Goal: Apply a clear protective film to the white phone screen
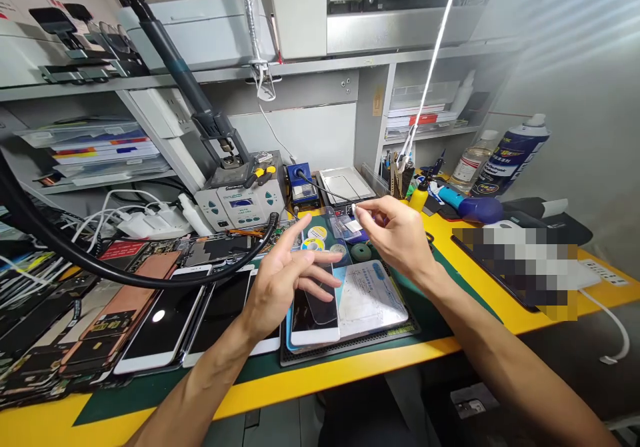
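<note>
My left hand (280, 280), fingers spread and empty, hovers over the upper left of a white-framed smartphone (314, 317). That phone lies face up, its dark screen partly covered by my fingers. Beside it on the same black mat is a shiny silver, blue-edged flat case (376, 300). Farther back, my right hand (395, 233) is closed in a pinch around a small white-tipped thing (354, 208), too small to name. Below that hand sits a round green container (361, 252), near a yellow-labelled spool (314, 243).
More phones (163, 323) and opened phone parts (120, 293) crowd the left side. A black hose (200, 280) arcs above them from the rework station (243, 200). Toward the right back stand a blue spray can (513, 157), a clear bottle (473, 160) and a yellow bottle (419, 195).
</note>
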A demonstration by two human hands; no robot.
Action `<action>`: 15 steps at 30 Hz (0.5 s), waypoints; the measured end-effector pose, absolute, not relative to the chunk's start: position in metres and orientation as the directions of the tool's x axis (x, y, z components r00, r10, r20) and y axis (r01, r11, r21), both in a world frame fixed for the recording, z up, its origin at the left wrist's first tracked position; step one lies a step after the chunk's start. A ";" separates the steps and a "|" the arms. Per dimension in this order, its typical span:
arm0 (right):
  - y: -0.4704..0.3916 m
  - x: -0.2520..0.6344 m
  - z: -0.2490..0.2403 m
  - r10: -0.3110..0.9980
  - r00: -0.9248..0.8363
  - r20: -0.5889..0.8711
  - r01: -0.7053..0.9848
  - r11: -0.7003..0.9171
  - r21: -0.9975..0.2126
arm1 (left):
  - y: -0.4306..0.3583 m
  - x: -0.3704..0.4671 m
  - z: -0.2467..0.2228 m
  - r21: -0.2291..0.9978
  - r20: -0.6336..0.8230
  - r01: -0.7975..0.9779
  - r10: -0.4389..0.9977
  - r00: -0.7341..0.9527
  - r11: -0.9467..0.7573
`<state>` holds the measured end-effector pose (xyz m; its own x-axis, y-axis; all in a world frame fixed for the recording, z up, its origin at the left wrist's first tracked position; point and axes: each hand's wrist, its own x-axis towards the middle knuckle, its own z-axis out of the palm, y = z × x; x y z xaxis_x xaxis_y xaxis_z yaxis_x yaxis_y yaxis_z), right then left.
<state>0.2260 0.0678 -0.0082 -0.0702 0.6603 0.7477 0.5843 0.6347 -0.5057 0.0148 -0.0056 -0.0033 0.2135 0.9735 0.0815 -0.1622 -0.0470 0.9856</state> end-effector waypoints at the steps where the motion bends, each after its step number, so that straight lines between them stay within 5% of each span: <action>1: 0.067 0.226 -0.006 0.693 -0.043 0.720 0.549 0.618 -0.562 | -0.004 0.014 -0.003 0.982 0.060 -0.185 0.977 0.205 -0.022; 9: 0.045 0.208 -0.008 0.801 -0.203 0.563 0.277 0.599 -0.751 | 0.004 0.011 0.004 0.950 -0.043 -0.306 0.997 0.061 0.059; 15: 0.038 0.192 -0.024 0.531 -0.421 0.735 0.368 0.841 -0.396 | 0.004 0.010 0.001 0.959 -0.025 -0.280 0.997 0.074 0.044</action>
<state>0.1915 0.0380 -0.0239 -0.4209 0.5310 0.7355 0.3681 0.8410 -0.3965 0.0104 0.0043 0.0012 0.0742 0.9969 -0.0246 -0.2802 0.0445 0.9589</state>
